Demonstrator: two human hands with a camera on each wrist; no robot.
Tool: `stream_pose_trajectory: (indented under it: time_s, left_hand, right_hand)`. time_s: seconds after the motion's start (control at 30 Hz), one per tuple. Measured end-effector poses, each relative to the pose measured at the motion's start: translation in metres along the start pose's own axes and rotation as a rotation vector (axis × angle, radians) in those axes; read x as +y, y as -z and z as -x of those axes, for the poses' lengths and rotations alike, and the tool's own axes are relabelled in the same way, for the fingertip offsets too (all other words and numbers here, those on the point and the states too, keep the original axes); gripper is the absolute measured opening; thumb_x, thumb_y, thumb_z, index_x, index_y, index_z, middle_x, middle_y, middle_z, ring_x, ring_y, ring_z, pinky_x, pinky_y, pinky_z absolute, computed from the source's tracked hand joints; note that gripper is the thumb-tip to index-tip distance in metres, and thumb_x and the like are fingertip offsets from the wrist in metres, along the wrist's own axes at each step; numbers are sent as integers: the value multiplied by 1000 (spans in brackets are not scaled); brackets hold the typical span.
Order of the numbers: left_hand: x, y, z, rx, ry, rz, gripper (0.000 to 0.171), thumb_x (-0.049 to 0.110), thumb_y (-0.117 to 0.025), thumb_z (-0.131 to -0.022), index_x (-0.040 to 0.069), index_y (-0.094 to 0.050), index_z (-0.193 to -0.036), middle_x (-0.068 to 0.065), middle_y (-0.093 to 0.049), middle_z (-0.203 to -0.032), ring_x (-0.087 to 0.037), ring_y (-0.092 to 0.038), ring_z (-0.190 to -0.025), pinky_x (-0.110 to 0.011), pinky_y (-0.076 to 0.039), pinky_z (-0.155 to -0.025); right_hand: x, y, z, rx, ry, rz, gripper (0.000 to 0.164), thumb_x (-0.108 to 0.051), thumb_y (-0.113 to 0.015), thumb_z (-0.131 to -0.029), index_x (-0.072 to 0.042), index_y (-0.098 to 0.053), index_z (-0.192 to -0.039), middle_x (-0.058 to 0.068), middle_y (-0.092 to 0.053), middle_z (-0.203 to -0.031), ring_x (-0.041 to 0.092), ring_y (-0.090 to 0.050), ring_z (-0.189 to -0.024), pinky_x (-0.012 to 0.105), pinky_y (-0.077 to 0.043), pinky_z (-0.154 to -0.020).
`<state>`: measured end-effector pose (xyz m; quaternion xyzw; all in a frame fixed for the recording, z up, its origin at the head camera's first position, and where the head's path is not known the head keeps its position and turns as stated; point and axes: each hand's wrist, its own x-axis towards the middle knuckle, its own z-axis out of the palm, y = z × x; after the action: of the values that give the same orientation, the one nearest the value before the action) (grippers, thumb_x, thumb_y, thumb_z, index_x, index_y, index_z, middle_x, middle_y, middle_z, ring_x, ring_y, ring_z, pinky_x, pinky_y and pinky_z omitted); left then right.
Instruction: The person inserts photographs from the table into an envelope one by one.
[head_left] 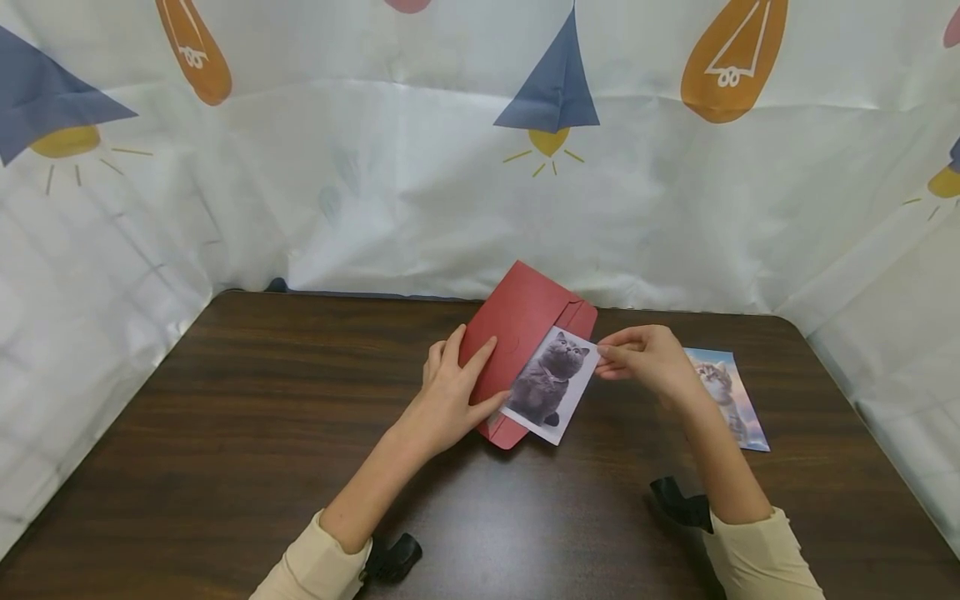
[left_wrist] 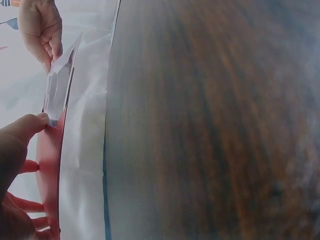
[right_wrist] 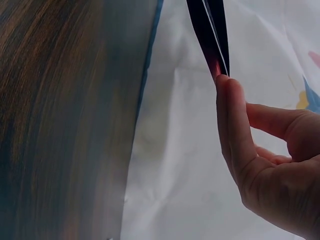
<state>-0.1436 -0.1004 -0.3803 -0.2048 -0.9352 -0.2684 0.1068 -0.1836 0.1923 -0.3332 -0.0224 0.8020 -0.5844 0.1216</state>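
Note:
A red envelope (head_left: pixel 517 321) is tilted above the dark table, held along its left side by my left hand (head_left: pixel 448 402). A card with a grey cat picture (head_left: pixel 551 379) lies partly in the envelope's opening, its right part sticking out. My left thumb (left_wrist: pixel 31 125) rests at the card's edge in the left wrist view. My right hand (head_left: pixel 651 360) pinches the card's upper right corner between thumb and fingers. In the right wrist view the card and envelope show only as dark edges above the fingertips (right_wrist: pixel 234 87).
Another picture card (head_left: pixel 727 400), with a light kitten on a pastel background, lies on the brown wooden table (head_left: pixel 247 450) at right, partly behind the right forearm. A white sheet (head_left: pixel 420 208) with lamp prints hangs behind the table and along its sides.

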Motion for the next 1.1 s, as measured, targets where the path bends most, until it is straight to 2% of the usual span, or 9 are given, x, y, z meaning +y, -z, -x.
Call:
stream_pose_trajectory:
  time_s: [0.33,0.67,1.1]
  left_hand:
    - [1,0,1,17,-14,-1,71,33,-83,-93,3,-56,-151,-36,-34,-158,-53,-36,-137,-66,-41,-109]
    - [3,0,1,11,-18,-8,72,33,-82,-93,3,-55,-152,-36,-34,-159,-52,-35,-139,-66,-43,-108]
    - [4,-1,1,19,-35,-2,72,32,-83,-92,3,-55,-152,-36,-34,-158,-52,-35,-138,-66,-43,-108]
  right_hand:
    - [-2,-6,1,10,-10,-36,33,0,-61,-105,25,-57,-127,11,-77,-87,14,-77,-75,31,-63,-76]
    - [-3,-15,1,14,15,-83,34,2,-61,-104,26,-57,-126,13,-77,-88,13,-76,-73,32,-63,-76]
    - [-3,-24,1,46,1,-100,33,0,-64,-103,24,-59,-125,12,-78,-89,11,-76,-72,33,-63,-78]
